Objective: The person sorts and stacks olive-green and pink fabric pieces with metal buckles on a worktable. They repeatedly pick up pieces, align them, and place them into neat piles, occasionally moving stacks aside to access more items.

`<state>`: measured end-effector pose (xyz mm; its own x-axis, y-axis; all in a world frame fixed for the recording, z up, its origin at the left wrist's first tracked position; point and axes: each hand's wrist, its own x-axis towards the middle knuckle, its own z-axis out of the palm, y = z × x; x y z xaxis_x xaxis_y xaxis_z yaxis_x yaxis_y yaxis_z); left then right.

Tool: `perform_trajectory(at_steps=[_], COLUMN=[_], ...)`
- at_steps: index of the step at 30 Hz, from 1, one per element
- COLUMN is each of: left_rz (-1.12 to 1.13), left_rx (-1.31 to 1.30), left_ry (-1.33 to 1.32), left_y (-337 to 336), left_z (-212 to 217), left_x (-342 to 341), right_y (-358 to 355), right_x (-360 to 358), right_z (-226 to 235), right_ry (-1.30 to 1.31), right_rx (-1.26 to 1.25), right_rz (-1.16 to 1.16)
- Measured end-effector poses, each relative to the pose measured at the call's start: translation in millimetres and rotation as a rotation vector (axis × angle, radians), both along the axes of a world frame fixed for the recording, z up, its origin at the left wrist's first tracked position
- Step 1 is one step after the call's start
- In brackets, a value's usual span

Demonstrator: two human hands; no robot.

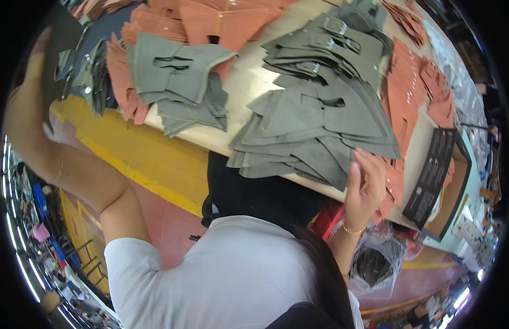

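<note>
My right hand (365, 186), with a gold bracelet at the wrist, is open at the near right corner of a fanned stack of grey-green cut pieces (331, 112). Its fingertips meet the stack's edge, and I see nothing held. The pieces look like leather shoe uppers; several farther back carry metal buckles (323, 41). Far to the left, my left hand (32, 68) reaches up beside a dark panel (58, 44). One finger is stretched out there, while the others are lost in the dark rim.
A smaller grey-green stack (178, 66) overhangs the table edge, with orange pieces (221, 22) behind it. More orange pieces (402, 93) lie on the right beside an open box (457, 197). Below stands a plastic-lined bin (378, 263). A yellow strip (117, 148) marks the red floor.
</note>
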<state>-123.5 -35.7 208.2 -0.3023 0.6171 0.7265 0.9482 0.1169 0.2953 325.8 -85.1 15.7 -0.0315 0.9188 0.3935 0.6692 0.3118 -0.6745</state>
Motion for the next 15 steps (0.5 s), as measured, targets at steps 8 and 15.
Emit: perform_trajectory(at_steps=[8, 15], left_rz=[-0.196, -0.214], left_rx=[-0.611, -0.360], left_ry=[-0.011, -0.293], left_y=[60.6, 42.6], left_z=[-201.7, -174.6], left_x=[90.2, 99.5], right_y=[-5.9, -3.2], right_x=[6.8, 20.0], right_z=[2.8, -6.8], right_ry=[-0.058, -0.076], right_rx=[0.019, -0.034], right_rz=[-0.002, -0.030])
